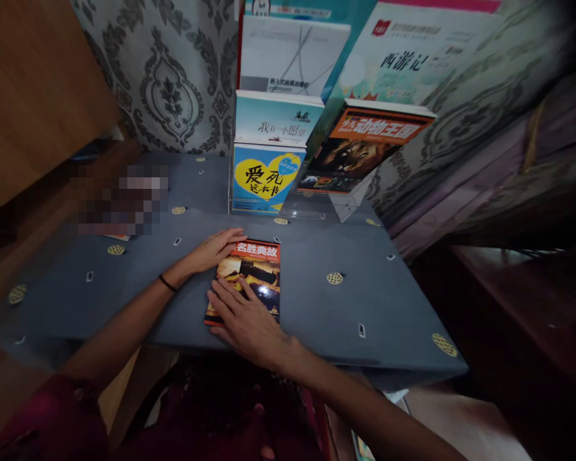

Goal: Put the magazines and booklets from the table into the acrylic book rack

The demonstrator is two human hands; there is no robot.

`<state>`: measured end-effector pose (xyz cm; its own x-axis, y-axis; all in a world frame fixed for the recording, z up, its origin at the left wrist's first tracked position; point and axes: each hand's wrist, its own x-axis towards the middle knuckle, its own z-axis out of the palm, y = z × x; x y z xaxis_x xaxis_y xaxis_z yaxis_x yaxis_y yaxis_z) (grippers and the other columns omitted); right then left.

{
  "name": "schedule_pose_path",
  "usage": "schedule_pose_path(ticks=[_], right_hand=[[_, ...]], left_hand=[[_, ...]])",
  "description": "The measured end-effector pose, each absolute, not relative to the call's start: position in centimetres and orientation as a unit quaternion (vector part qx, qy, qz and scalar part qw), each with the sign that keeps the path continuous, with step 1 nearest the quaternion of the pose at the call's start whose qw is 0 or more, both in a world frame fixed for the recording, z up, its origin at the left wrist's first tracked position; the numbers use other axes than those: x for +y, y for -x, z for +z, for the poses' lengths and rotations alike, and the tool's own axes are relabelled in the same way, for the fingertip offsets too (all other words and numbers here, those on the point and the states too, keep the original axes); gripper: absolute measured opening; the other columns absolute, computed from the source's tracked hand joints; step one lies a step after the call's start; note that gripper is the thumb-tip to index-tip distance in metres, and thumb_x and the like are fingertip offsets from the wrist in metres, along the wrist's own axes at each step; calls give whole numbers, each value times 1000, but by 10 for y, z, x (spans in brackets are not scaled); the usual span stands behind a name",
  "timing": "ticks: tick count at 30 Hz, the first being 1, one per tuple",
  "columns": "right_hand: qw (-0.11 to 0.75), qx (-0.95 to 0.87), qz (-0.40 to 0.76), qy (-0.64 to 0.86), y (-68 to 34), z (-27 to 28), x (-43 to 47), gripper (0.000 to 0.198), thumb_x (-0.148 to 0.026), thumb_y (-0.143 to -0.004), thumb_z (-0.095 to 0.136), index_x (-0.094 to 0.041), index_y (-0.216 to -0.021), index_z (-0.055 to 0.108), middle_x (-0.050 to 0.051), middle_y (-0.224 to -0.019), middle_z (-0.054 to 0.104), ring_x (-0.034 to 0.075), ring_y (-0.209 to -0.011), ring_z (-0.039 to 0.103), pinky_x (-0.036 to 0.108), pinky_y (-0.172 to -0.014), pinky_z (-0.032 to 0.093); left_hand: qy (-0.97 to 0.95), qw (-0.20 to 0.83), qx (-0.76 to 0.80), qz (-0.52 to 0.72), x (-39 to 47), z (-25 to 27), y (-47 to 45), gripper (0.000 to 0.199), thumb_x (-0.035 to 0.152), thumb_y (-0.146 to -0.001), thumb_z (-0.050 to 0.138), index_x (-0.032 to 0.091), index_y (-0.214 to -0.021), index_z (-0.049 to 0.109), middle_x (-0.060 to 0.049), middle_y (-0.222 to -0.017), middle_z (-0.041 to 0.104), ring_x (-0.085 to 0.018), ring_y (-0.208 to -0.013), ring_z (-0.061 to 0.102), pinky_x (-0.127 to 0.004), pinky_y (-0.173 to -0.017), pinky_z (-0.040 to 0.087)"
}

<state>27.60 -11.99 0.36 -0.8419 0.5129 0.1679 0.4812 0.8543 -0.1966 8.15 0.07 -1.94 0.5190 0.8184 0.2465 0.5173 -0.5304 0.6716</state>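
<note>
A paperback book [262,272] with an orange title band and a picture of a wall on its cover lies flat near the front edge of the table. My left hand [216,248] rests along its upper left edge, fingers stretched out over the corner. Across the lower part of the cover lies my right hand [252,326], palm down with fingers extended. Neither hand is wrapped around the book; the right one hides part of its cover.
Behind the book, a clear display rack [348,205] holds several books, among them a blue one with a yellow heart [264,179] and one with a lion [360,153]. A blurred-out item [125,198] lies at the left on the grey tablecloth [317,320]. Patterned curtains hang behind.
</note>
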Motion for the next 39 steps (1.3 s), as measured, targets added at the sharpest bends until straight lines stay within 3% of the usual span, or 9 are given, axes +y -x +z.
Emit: schedule_pose_path(ticks=[11, 18, 22, 25, 31, 36, 39], right_hand=[[99, -945, 136, 280, -313, 8, -138, 62, -44, -100, 52, -18, -155, 37, 10, -162, 36, 26, -153, 28, 52, -127, 23], [132, -900, 146, 389, -342, -5, -116, 64, -41, -101, 50, -15, -157, 33, 16, -162, 35, 28, -152, 29, 56, -124, 28], [185, -878, 200, 394, -354, -10, -107, 54, -40, -105, 38, -19, -154, 39, 13, -160, 40, 24, -150, 34, 55, -123, 29], [235, -845, 224, 424, -362, -15, -102, 50, -37, -107, 30, -19, -152, 43, 12, -158, 43, 22, -149, 37, 54, -122, 31], [254, -840, 227, 423, -365, -19, -99, 49, -36, -106, 32, -24, -152, 43, 9, -156, 48, 22, -148, 38, 54, -122, 32], [250, -841, 208, 433, -365, -19, -101, 49, -38, -105, 34, -24, -152, 44, 10, -157, 46, 24, -148, 40, 54, -120, 37], [252, -842, 176, 444, -367, -22, -105, 50, -37, -104, 38, -24, -152, 43, 12, -159, 43, 27, -147, 40, 55, -118, 39]], left_hand=[[-838, 239, 414, 262, -2, -15, -83, 40, 30, -102, 39, 21, -140, 49, -9, -143, 61, -22, -133, 54, -44, -113, 41], [-854, 189, 427, 231, -3, -16, -86, 41, 27, -103, 34, 19, -140, 51, -10, -145, 59, -21, -133, 55, -44, -118, 36], [-865, 114, 445, 200, -26, -5, -95, 45, 27, -105, 31, 16, -146, 44, -14, -151, 53, -24, -145, 43, -52, -123, 25], [-876, 94, 430, 196, -58, 6, -107, 52, 37, -106, 34, 15, -153, 32, -15, -157, 45, -25, -150, 34, -53, -126, 18], [-889, 150, 412, 133, -95, 0, -123, 65, 57, -103, 35, 19, -155, 30, -13, -161, 39, -27, -153, 27, -52, -126, 19], [-875, 136, 438, 157, -93, -8, -119, 59, 53, -105, 30, 19, -153, 33, -14, -162, 36, -25, -153, 27, -51, -126, 21], [-819, 100, 531, 194, -94, -15, -112, 59, 51, -104, 32, 17, -151, 34, -19, -163, 32, -30, -154, 25, -55, -123, 24]])
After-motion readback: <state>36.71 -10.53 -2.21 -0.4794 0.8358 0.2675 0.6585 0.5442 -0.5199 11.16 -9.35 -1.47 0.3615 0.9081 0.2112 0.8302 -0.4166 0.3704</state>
